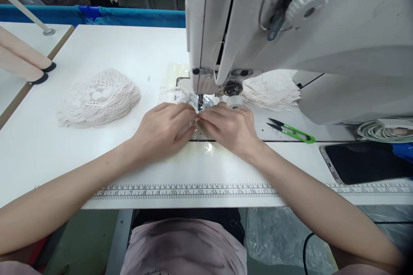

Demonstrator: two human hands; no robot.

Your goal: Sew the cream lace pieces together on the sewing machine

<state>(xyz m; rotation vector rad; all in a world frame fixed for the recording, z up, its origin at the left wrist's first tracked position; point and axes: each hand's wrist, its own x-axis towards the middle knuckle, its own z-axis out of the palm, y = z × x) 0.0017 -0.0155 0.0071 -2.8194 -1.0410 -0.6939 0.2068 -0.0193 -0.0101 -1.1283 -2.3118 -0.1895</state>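
White lace (176, 93) lies at the needle area of a sewing machine (206, 21), partly covered by my hands. My left hand (167, 124) is closed with its fingertips pinching the lace edge just in front of the presser foot (200, 102). Close against it, my right hand (230, 124) has its fingers pressed together at the same edge; its fingertips meet those of the left. How much lace lies under the palms is hidden.
A pile of white lace (100, 99) lies to the left, another lace stack (271, 90) behind the right hand. Green thread snips (292, 131), a phone (364, 161) and a coiled cord (383, 131) are on the right. A printed ruler (193, 191) runs along the front edge.
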